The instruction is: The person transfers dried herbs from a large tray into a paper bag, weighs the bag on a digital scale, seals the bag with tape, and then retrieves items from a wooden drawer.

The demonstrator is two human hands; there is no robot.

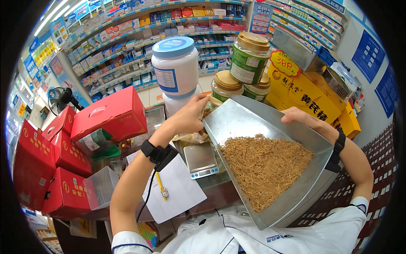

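Observation:
A metal tray (249, 116) with raised sides is tilted in front of me and holds a heap of thin, dried brown plant pieces (265, 166). My right hand (296, 116) grips its far right rim; some of those fingers are hidden behind the wall. At the tray's far left corner, my left hand (192, 116) holds the edge of a crinkled plastic bag (192, 138). Brown material shows inside the bag, partly covered by my fingers. Just below the bag, a small digital scale (200, 157) lies on the counter.
Left of the scale are a sheet of paper (177, 187) with a yellow pen (160, 184), a clear plastic container (103, 187) and red gift boxes (108, 111). White tubs (174, 65), green-labelled jars (249, 60) and yellow boxes (295, 95) stand beyond my hands.

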